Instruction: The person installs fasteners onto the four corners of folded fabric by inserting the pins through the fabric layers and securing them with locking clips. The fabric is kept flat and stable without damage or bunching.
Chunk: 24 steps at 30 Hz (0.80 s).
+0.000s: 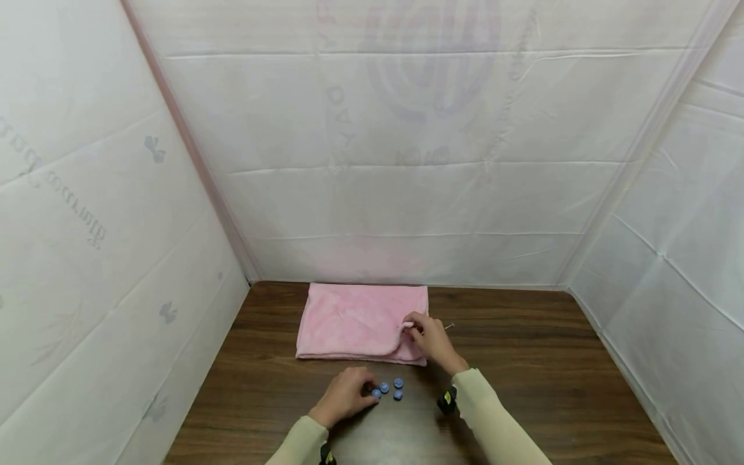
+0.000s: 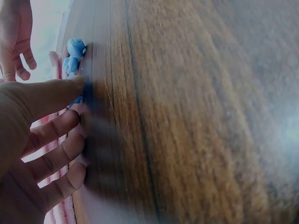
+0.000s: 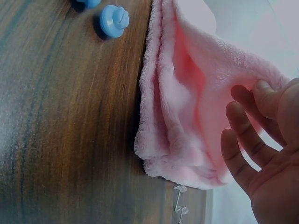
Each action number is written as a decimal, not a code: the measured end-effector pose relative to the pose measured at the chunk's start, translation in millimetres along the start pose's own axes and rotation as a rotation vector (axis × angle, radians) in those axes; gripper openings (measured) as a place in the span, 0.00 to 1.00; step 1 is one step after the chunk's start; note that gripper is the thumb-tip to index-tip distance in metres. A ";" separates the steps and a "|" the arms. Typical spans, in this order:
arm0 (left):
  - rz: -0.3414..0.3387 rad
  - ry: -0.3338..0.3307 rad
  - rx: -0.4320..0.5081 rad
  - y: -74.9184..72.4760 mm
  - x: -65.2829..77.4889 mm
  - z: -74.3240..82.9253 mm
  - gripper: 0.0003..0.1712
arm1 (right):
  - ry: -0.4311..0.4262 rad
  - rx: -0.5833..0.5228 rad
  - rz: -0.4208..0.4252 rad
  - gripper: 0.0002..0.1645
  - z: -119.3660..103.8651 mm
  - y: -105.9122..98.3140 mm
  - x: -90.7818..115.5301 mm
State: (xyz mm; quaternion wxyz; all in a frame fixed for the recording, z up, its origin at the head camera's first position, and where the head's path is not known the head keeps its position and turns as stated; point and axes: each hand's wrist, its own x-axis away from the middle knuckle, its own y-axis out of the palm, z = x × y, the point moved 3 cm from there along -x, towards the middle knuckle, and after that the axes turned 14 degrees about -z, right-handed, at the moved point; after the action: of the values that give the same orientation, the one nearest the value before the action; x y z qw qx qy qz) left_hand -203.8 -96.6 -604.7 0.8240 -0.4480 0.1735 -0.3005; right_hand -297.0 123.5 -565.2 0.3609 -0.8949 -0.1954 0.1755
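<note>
A folded pink fleece cloth (image 1: 354, 320) lies on the table. My right hand (image 1: 429, 336) pinches its front right corner between thumb and forefinger and holds it lifted, opening a fold in the cloth (image 3: 187, 79); the other fingers are spread (image 3: 247, 149). Several small blue mushroom-shaped fasteners (image 1: 398, 383) stand in front of the cloth, one of them plainly seen as a blue knobbed fastener (image 3: 114, 21) in the right wrist view. My left hand (image 1: 347, 395) pinches the nearest blue fastener (image 1: 376, 393) at the table; in the left wrist view the thumb partly hides it.
A thin metal piece with clear knobs (image 3: 180, 211) lies right of the cloth. The brown wooden table (image 1: 523, 374) has pale fabric walls (image 1: 407, 194) behind and at both sides. Dark straps (image 1: 447, 400) sit at both wrists.
</note>
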 end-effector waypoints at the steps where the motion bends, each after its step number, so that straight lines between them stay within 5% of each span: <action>1: 0.001 -0.006 0.000 0.1 -0.1 0.0 0.10 | 0.000 -0.002 0.001 0.11 -0.1 0.1 0.1; 9: 0.034 0.014 0.044 -2.3 -1.8 -1.3 0.08 | -0.013 -0.005 0.017 0.11 -0.7 0.3 1.0; 15: 0.182 0.086 0.113 -17.3 -7.3 -3.2 0.11 | -0.048 0.020 0.048 0.13 -0.4 0.4 1.5; 24: 0.304 0.068 0.237 -35.5 -15.8 -8.2 0.11 | -0.058 0.015 0.056 0.12 -2.7 -0.1 1.1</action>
State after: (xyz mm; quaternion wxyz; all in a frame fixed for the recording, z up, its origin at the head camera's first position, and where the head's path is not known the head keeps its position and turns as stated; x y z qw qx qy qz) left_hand -232.5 -106.3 -578.9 0.9004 -0.3061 0.2305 -0.2059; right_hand -294.9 122.6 -563.5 0.3567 -0.8918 -0.1794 0.2127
